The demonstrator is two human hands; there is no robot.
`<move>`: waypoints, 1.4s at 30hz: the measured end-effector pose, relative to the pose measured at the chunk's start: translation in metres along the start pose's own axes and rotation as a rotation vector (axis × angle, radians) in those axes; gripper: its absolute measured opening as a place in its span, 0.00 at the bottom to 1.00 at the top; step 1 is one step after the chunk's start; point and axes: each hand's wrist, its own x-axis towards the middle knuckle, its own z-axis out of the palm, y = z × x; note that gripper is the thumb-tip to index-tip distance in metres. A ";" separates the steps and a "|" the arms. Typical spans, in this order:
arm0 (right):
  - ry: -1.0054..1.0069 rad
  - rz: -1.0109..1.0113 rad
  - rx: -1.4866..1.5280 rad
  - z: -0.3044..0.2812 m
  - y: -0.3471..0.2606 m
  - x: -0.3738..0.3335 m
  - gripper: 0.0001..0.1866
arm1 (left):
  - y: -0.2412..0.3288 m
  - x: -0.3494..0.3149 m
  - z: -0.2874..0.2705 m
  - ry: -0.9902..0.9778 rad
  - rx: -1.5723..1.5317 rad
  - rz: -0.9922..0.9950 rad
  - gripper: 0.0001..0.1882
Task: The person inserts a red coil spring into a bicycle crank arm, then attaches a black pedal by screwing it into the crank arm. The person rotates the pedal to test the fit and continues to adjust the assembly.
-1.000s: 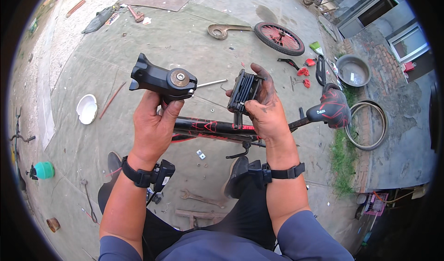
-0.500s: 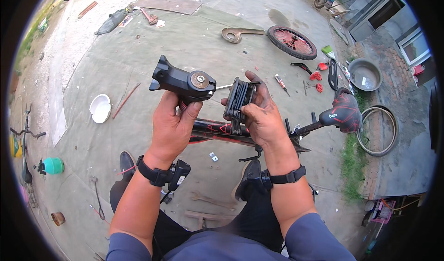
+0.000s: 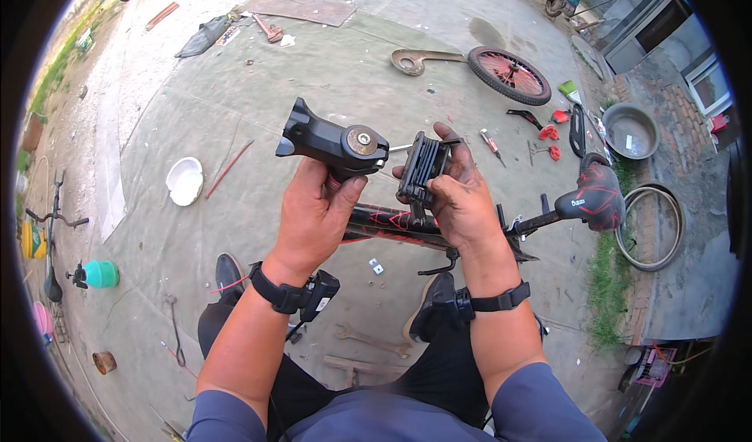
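My left hand (image 3: 315,219) is wrapped round the lower part of a black bicycle stem (image 3: 325,140). A round cap with a bolt sits on the stem's top, and its forked clamp end points left. In my right hand (image 3: 468,203) is a black folding multi-tool (image 3: 424,168), gripped between thumb and fingers. One silver key (image 3: 401,147) sticks out of the tool toward the stem's right side; whether its tip touches a bolt cannot be made out. Beneath both hands lies a black and red bicycle frame (image 3: 388,221), with a saddle (image 3: 591,201) at its right end.
A spoked wheel (image 3: 509,74), loose red parts (image 3: 548,133), a screwdriver (image 3: 492,144) and a grey basin (image 3: 631,131) lie at the far right. On the left are a white bowl (image 3: 185,181) and a teal sprayer (image 3: 100,274). A rusty wrench (image 3: 372,340) lies between my feet.
The whole scene, both hands included, has shifted slightly to the right in view. Both hands keep their holds, and the tool stays beside the stem.
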 end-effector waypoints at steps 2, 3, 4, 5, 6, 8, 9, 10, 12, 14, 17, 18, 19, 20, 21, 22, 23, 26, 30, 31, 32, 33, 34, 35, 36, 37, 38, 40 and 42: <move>0.018 -0.002 -0.008 -0.001 -0.003 -0.001 0.46 | 0.001 0.001 -0.001 0.002 0.026 0.006 0.18; 0.026 -0.003 -0.013 -0.001 -0.004 -0.001 0.46 | 0.002 0.001 -0.001 0.005 0.021 0.010 0.18; 0.030 -0.007 -0.010 -0.002 -0.005 -0.001 0.46 | 0.003 0.000 -0.001 0.009 0.017 0.013 0.18; 0.034 -0.011 -0.008 -0.003 -0.006 -0.001 0.46 | 0.003 0.001 0.000 0.012 0.012 0.016 0.18; 0.039 -0.015 -0.006 -0.004 -0.008 -0.001 0.46 | 0.004 0.000 -0.001 0.008 0.016 0.013 0.18; 0.046 -0.033 -0.009 -0.007 -0.010 -0.001 0.46 | 0.004 0.000 -0.002 0.002 0.025 0.006 0.18; 0.050 -0.041 -0.011 -0.008 -0.011 -0.001 0.46 | 0.004 0.000 -0.002 0.002 0.033 0.005 0.17; 0.066 -0.057 -0.015 -0.010 -0.014 -0.002 0.46 | 0.004 -0.001 -0.002 0.002 0.041 0.004 0.17; 0.096 -0.087 -0.023 -0.012 -0.021 -0.003 0.45 | 0.005 -0.003 -0.004 -0.001 0.059 0.007 0.17; 0.124 -0.125 -0.015 -0.018 -0.031 -0.006 0.45 | 0.007 -0.006 -0.005 -0.010 0.072 0.016 0.16; 0.188 -0.198 -0.036 -0.020 -0.050 -0.015 0.44 | 0.012 -0.009 -0.008 -0.037 0.069 -0.004 0.15; 0.204 -0.221 -0.038 -0.020 -0.058 -0.019 0.44 | 0.013 -0.011 -0.008 -0.034 0.068 -0.011 0.15; 0.221 -0.245 -0.039 -0.021 -0.064 -0.023 0.44 | 0.013 -0.016 -0.008 -0.032 0.065 -0.017 0.14; 0.221 -0.264 -0.043 -0.025 -0.071 -0.028 0.43 | 0.013 -0.019 -0.008 -0.029 0.059 -0.021 0.14; 0.214 -0.280 -0.062 -0.027 -0.078 -0.035 0.44 | 0.013 -0.022 -0.008 -0.028 0.057 -0.002 0.14; 0.207 -0.296 -0.082 -0.028 -0.084 -0.044 0.44 | 0.013 -0.025 -0.008 -0.027 0.054 0.017 0.14; 0.193 -0.312 -0.098 -0.027 -0.088 -0.053 0.44 | 0.013 -0.028 -0.008 -0.021 0.056 0.037 0.14; 0.255 -0.266 -0.141 -0.022 -0.097 -0.088 0.46 | 0.019 -0.037 -0.009 -0.039 0.026 -0.033 0.13; 0.279 -0.197 -0.089 -0.025 -0.090 -0.135 0.47 | 0.022 -0.052 -0.009 -0.053 0.055 -0.024 0.12; 0.283 -0.180 -0.076 -0.024 -0.087 -0.144 0.47 | 0.024 -0.056 -0.011 -0.057 0.078 -0.011 0.12; 0.295 -0.166 -0.054 -0.023 -0.083 -0.153 0.47 | 0.024 -0.060 -0.011 -0.063 0.099 0.002 0.12; 0.289 -0.155 -0.038 -0.022 -0.078 -0.159 0.47 | 0.024 -0.064 -0.011 -0.069 0.089 -0.004 0.12; 0.281 -0.145 -0.022 -0.021 -0.074 -0.165 0.47 | 0.023 -0.069 -0.013 -0.074 0.079 -0.009 0.13; 0.280 -0.129 -0.008 -0.020 -0.070 -0.172 0.47 | 0.025 -0.075 -0.013 -0.082 0.067 -0.021 0.13; 0.293 -0.113 0.013 -0.018 -0.067 -0.177 0.46 | 0.027 -0.080 -0.014 -0.090 0.077 -0.009 0.13; 0.300 -0.109 0.016 -0.017 -0.064 -0.182 0.46 | 0.031 -0.085 -0.014 -0.097 0.086 0.003 0.12; 0.303 -0.107 0.019 -0.017 -0.063 -0.185 0.46 | 0.034 -0.087 -0.015 -0.099 0.097 0.019 0.12; 0.305 -0.105 0.015 -0.014 -0.063 -0.190 0.46 | 0.035 -0.094 -0.017 -0.132 0.097 -0.015 0.13; 0.302 -0.110 -0.023 -0.014 -0.061 -0.192 0.47 | 0.037 -0.101 -0.018 -0.162 0.093 -0.050 0.13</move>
